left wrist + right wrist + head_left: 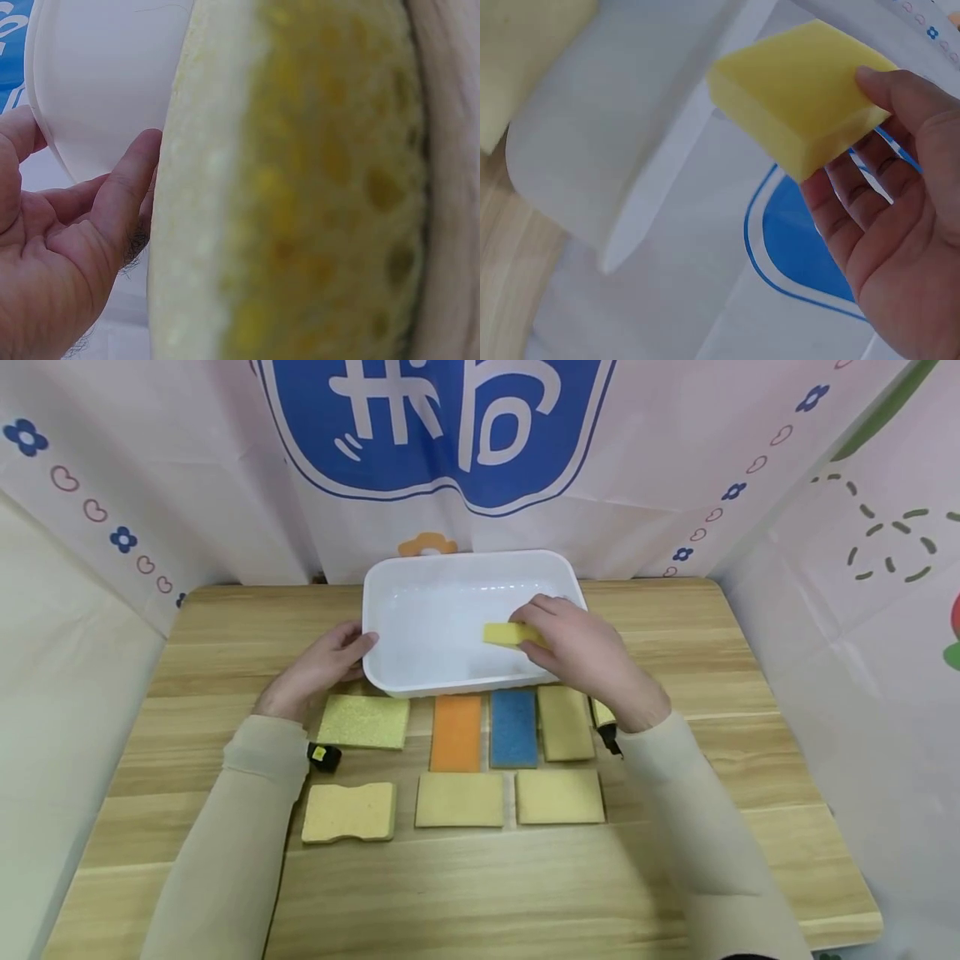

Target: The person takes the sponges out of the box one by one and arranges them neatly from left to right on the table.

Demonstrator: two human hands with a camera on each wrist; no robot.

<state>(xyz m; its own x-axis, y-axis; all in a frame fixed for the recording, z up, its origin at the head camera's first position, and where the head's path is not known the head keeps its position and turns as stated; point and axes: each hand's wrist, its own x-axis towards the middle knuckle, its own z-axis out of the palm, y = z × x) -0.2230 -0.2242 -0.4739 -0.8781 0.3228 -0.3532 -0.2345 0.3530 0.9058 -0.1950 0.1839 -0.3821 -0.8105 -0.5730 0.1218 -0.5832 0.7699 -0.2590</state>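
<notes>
My right hand (573, 639) pinches a plain yellow sponge block (795, 90) between thumb and fingers, above the right part of a white plastic basin (442, 643). At the basin's left end, my left hand (330, 656) grips the rim, thumb on top and fingers against the outer wall. Just below that hand lies a speckled yellow-green sponge (363, 722). A porous sponge (322, 187) fills much of the left wrist view, blurred by closeness. The inside of the basin shows no sponge apart from the held one above it.
In front of the basin lie an orange pad (457, 733), a blue pad (513, 728), a tan pad (566, 722), two flat yellow pads (460, 799) and a notched yellow sponge (349, 812). Another sponge is partly hidden by my right wrist. A printed cloth (225, 510) hangs behind the wooden table (480, 902).
</notes>
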